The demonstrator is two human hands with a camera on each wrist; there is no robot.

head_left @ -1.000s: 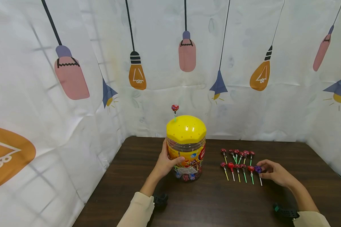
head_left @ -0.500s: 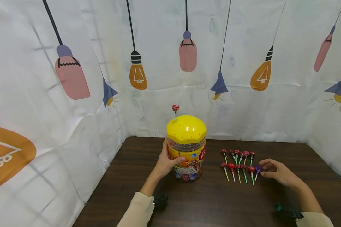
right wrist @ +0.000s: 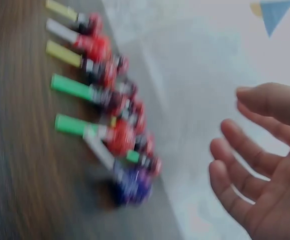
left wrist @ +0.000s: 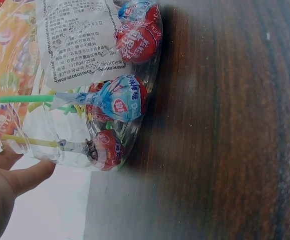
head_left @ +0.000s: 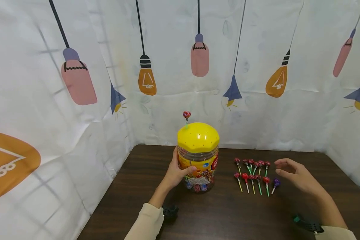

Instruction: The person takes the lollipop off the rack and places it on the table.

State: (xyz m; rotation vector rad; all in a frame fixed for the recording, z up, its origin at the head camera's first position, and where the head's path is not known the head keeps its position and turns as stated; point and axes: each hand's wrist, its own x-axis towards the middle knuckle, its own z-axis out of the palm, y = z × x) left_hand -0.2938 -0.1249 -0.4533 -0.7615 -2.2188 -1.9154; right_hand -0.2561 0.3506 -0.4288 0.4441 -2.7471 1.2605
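Note:
My left hand (head_left: 174, 172) grips the side of a clear candy jar (head_left: 202, 170), its thumb across the front label. The jar stands upright under a yellow lid (head_left: 198, 138) pierced with small holes. A red lollipop (head_left: 187, 114) sticks up from the lid's left part. In the left wrist view, wrapped lollipops (left wrist: 122, 97) show through the jar wall. My right hand (head_left: 298, 176) hovers with relaxed fingers and holds nothing. Left of it lies a purple lollipop (head_left: 276, 182), its stick slanting toward the person; the right wrist view is blurred.
Two rows of red lollipops (head_left: 245, 176) lie on the dark wooden table (head_left: 222, 213), right of the jar. A white curtain (head_left: 174, 100) printed with lamps hangs behind the table and along its sides. A black strap sits on each wrist.
My right hand has let go of the purple lollipop and drawn up and to the right. The purple lollipop's stick has turned to slant left. My left hand keeps its grip on the jar.

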